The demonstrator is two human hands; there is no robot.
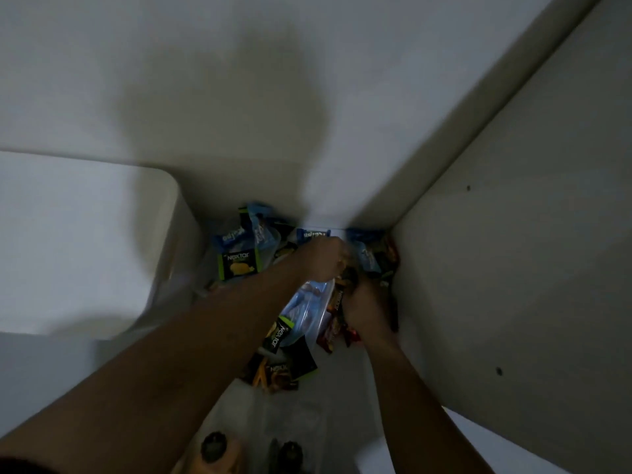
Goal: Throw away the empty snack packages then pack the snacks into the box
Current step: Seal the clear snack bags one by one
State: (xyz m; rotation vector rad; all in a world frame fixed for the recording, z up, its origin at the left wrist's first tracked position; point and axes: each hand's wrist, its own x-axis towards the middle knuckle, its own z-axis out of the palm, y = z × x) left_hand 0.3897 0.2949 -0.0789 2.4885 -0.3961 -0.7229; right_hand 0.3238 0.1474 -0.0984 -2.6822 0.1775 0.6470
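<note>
White container [102, 241] at 9 o'clock; Nextar packets [237, 265] heaped at centre; left hand [323, 258] curled among them, grasp unreadable through blur; right hand [367, 309], at its 4 o'clock, clamped on brown wrappers [338, 300]; risk: in dim light, full packs binned as empties.

Bare forearms [212, 330] (dark sleeve edge [18, 468], left)
</note>
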